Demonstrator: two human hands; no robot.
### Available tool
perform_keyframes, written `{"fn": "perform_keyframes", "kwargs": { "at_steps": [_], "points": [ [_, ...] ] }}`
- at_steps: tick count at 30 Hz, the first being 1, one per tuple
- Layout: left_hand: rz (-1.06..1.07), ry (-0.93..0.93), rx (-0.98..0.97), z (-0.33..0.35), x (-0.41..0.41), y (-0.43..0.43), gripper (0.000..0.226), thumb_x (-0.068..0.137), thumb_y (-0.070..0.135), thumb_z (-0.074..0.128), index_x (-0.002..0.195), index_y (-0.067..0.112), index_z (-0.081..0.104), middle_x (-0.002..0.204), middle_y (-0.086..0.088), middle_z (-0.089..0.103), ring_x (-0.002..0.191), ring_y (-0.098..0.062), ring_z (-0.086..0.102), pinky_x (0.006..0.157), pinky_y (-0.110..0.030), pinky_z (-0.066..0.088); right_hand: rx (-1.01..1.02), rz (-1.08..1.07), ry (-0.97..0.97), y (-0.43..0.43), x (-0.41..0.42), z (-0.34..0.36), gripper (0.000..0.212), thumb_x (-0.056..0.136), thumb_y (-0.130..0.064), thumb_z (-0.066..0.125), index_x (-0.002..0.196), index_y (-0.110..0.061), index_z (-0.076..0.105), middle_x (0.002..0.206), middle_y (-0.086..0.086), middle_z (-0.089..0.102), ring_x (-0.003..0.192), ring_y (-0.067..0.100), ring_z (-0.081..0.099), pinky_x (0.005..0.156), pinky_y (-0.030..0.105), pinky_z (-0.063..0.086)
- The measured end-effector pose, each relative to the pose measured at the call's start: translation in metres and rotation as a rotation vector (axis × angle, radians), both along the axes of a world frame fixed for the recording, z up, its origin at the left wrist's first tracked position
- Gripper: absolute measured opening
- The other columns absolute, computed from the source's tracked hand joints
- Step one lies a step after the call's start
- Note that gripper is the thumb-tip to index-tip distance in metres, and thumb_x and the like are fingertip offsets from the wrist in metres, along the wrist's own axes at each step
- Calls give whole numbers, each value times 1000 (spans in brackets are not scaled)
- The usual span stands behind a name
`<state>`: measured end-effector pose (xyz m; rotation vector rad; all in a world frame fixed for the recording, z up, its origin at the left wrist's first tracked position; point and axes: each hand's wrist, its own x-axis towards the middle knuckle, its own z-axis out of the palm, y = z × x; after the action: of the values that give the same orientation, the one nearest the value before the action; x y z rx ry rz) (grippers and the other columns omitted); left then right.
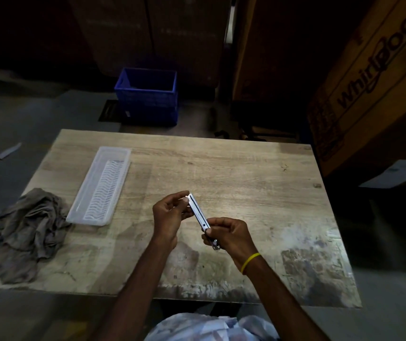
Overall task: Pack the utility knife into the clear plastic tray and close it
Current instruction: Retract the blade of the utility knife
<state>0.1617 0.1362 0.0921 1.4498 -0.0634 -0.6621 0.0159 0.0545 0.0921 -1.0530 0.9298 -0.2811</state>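
Observation:
I hold a silver utility knife (198, 211) above the middle of the wooden table (246, 173). My left hand (170, 216) pinches its far tip between thumb and fingers. My right hand (231, 233), with a yellow band on the wrist, grips its near end, which is partly hidden in the fingers. The clear plastic tray (87, 190) lies on the table's left side, long and narrow, with a ribbed white insert inside. It lies well to the left of both hands, and no lid is visible on it.
A crumpled grey rag (31, 222) lies at the table's left edge beside the tray. A blue crate (147, 97) stands on the floor beyond the table. Large cardboard boxes (369, 89) stand at the right.

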Motion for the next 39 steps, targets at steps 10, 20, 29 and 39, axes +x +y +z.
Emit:
{"fn": "perform_keyframes", "kwargs": {
  "at_steps": [10, 20, 29, 39],
  "points": [
    [72, 77, 9, -7, 0, 10, 23, 87, -6, 62, 108, 0, 70, 82, -23, 70, 61, -24, 69, 62, -31, 62, 1, -281, 48, -9, -7, -6, 16, 75, 13, 77, 79, 2, 67, 73, 23, 69, 60, 30, 67, 61, 33, 62],
    [-143, 154, 108, -23, -22, 37, 25, 83, -12, 65, 108, -8, 71, 83, -30, 71, 64, -30, 65, 63, -30, 62, -91, -462, 170, -20, -29, -31, 35, 66, 8, 87, 94, 1, 67, 77, 17, 71, 57, 20, 70, 75, 44, 61],
    [-265, 131, 65, -24, -27, 52, 29, 82, -5, 73, 111, -2, 73, 92, -31, 74, 80, -38, 72, 72, -36, 62, -334, -85, 123, -31, -48, -31, 30, 77, 18, 70, 74, -11, 78, 91, 6, 75, 70, 19, 69, 59, 27, 56],
    [-218, 116, 78, -8, -17, 41, 21, 85, 12, 74, 95, -7, 75, 85, -31, 74, 71, -33, 69, 67, -35, 63, -123, 117, -4, -38, -57, -21, 23, 78, 10, 75, 96, -4, 80, 87, 26, 75, 65, 22, 66, 59, 28, 55]
  ]
}}
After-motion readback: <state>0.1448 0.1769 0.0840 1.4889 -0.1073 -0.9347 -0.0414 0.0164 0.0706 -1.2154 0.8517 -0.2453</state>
